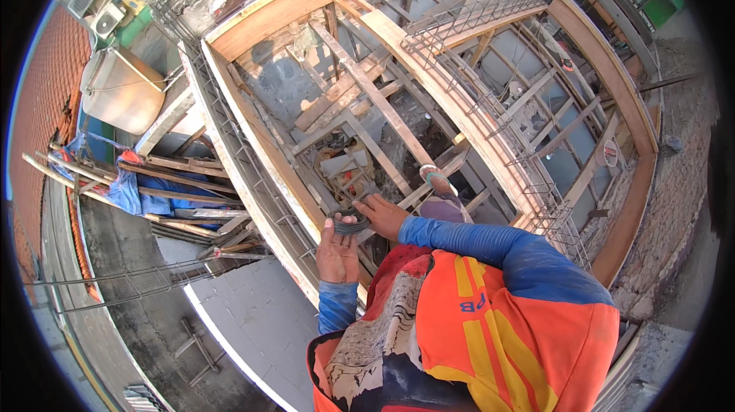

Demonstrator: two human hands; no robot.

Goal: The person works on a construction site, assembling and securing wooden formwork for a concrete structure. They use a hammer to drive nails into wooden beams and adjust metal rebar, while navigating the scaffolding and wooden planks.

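Note:
A small dark coil of what looks like tie wire (pixel 351 226) is held between my two hands, above the gap beside a long plywood form. My left hand (pixel 337 257) has its fingers closed round the coil's near left side. From the right, my right hand (pixel 385 217) reaches across with its fingers closed on the coil's upper side. Some fingertips are hidden behind the wire. Blue sleeves cover both my forearms. My foot in a sandal (pixel 435 176) rests on a timber just beyond my right hand.
Timber joists (pixel 375 98) cross open gaps over a lower level. Rebar cages (pixel 478 98) lie along the plywood beam forms (pixel 528 182). At the left are a water tank (pixel 126 90), stacked planks with blue sheeting (pixel 145 186), a drop and a pale sloping panel (pixel 264 328).

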